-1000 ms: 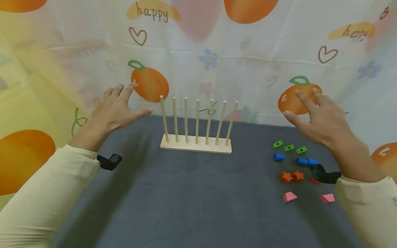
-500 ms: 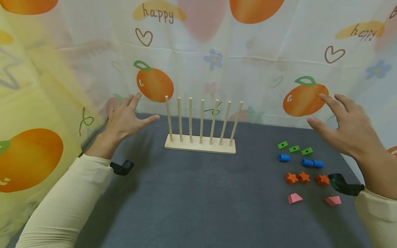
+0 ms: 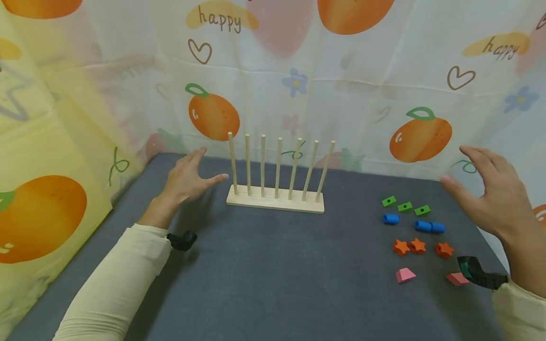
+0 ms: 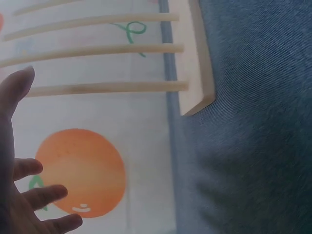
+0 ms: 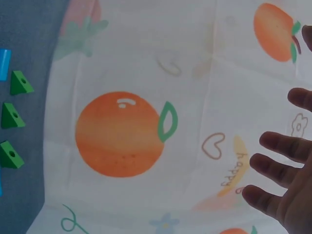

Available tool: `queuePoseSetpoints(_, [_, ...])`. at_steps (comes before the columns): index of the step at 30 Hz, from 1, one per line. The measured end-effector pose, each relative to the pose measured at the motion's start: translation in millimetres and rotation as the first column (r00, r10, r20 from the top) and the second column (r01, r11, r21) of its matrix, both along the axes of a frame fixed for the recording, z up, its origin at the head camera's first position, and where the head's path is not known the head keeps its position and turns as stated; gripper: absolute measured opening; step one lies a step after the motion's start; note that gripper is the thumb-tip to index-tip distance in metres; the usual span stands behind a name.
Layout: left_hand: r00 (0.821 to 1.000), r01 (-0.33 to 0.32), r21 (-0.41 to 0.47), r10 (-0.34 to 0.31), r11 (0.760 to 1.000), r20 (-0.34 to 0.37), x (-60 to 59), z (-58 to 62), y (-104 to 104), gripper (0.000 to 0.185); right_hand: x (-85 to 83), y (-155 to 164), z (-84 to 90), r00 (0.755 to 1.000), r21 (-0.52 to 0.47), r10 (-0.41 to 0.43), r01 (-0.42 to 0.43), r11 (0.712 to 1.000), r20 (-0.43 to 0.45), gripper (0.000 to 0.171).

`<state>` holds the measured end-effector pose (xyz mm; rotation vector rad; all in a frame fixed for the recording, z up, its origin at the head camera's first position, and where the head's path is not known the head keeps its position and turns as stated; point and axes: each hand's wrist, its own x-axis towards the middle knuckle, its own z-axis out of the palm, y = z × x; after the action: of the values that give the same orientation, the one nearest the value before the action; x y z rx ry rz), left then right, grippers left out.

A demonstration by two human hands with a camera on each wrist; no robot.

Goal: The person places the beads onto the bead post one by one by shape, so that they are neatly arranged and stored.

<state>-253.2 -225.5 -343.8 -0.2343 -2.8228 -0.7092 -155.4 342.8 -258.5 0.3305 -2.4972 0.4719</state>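
Observation:
A pale wooden rack (image 3: 275, 202) with several upright pegs stands toward the back of the grey table. My left hand (image 3: 185, 180) hovers just left of it, thumb spread toward the leftmost peg, holding nothing; the left wrist view also shows the rack's end (image 4: 197, 92) beyond the thumb. Over the table's right side my right hand (image 3: 496, 194) is raised with fingers spread and nothing held. Nearest to it are green triangular beads (image 3: 404, 207), blue cylinder beads (image 3: 430, 227), orange star beads (image 3: 417, 245) and pink wedge-shaped beads (image 3: 405, 275). The green triangular beads (image 5: 12, 115) show holes in the right wrist view.
A white cloth (image 3: 341, 94) printed with oranges hangs behind the table. A yellow part of the cloth (image 3: 42, 156) borders the left side. The grey tabletop (image 3: 277, 274) stretches in front of the rack.
My left hand has moved right and lower, closer to the rack. The right hand has shifted right and down, away from the beads. The head view has turned slightly left.

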Motion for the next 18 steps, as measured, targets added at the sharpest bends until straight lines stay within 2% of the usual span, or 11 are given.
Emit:
queuePoseSetpoints(5, [0.999, 0.031, 0.040, -0.033, 0.999, 0.037, -2.5, -14.1, 1.2, 0.102, 7.4, 6.8, -9.7, 0.999, -0.031, -0.014, 0.013, 0.999, -0.032, 0.071])
queuePoseSetpoints(10, [0.995, 0.057, 0.062, -0.062, 0.996, 0.073, -6.8, -30.6, 3.0, 0.100, 16.7, 15.0, -20.3, 0.998, -0.050, -0.056, 0.056, 0.997, 0.000, 0.072])
queuePoseSetpoints(18, [0.989, 0.116, 0.170, -0.129, 0.979, 0.067, -14.9, -51.2, 7.8, 0.089, 27.0, 28.8, -37.1, 0.992, -0.114, -0.116, 0.120, 0.986, 0.039, 0.072])
